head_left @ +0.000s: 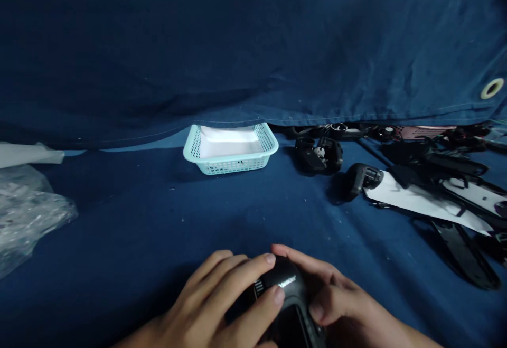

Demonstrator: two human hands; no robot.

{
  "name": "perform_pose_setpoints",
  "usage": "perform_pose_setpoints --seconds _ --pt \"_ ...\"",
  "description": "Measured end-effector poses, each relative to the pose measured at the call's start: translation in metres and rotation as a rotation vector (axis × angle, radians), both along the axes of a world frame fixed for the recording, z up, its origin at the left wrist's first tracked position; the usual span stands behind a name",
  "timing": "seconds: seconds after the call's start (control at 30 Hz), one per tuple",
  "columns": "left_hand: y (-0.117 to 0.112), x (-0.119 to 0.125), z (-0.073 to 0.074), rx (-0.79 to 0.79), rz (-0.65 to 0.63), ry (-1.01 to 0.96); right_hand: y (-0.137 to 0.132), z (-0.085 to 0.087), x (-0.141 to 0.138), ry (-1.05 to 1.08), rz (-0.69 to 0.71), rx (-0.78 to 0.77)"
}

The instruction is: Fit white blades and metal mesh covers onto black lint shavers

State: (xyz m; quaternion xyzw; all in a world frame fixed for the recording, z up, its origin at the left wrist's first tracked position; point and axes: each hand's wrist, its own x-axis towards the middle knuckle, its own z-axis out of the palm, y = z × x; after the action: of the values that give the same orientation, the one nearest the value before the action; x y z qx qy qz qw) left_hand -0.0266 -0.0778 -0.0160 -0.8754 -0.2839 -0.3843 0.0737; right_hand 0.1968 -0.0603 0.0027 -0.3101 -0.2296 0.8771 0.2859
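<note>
A black handheld device with a rounded top, small white lettering and a dark screen-like recess is between my two hands at the bottom middle. My left hand lies over its left side, fingers pressed on the top and front. From the right, my right hand grips it, with the thumb on the right edge and a fingertip at the top. The device's lower part runs out of the picture, and my left palm hides its left side.
Ahead stands a light turquoise basket with a white lining. Black plastic parts, white sheets and a long black shell lie on the right. Clear plastic wrap is at the left. A blue cloth hangs at the back.
</note>
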Motion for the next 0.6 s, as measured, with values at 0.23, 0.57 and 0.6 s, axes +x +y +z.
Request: perform_pose_setpoints --seconds 0.23,0.57,0.6 --pt "0.007 -0.005 0.001 -0.061 -0.049 -0.002 -0.002 0.004 0.000 -0.008 -0.033 0.015" --pt "0.022 -0.013 0.000 -0.427 0.025 -0.058 0.004 -0.003 -0.001 0.166 -0.001 0.050" --pt "0.022 -0.014 0.000 -0.432 0.009 -0.069 0.005 -0.002 -0.002 0.169 0.006 0.055"
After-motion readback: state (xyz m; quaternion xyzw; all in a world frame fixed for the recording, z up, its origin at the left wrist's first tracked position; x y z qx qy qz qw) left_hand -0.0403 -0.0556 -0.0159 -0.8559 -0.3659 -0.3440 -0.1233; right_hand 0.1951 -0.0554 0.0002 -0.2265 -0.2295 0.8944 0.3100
